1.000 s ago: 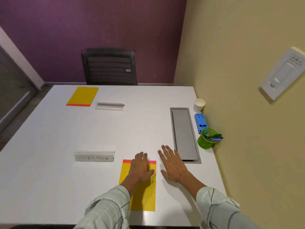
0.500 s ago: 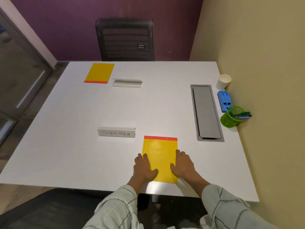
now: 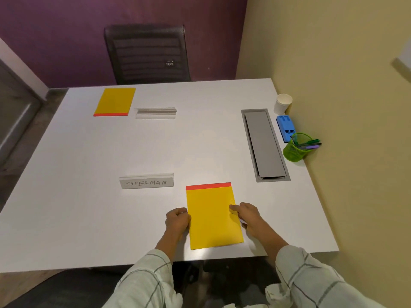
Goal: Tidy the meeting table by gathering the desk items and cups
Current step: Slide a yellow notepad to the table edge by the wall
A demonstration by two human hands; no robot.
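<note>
Both hands (image 3: 178,221) now curled at yellow pad (image 3: 212,216) edges.

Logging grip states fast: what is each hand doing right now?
Left hand: fingers curled, gripping the left edge of the near yellow notepad.
Right hand: fingers pinching the same notepad's right edge.

Smooth white table (image 3: 89,196), faintly glossy at its near edge.
Matt yellow paper pad (image 3: 213,218); paper cup (image 3: 283,103); green mesh holder (image 3: 294,150); brushed grey metal hatch (image 3: 264,143).
</note>
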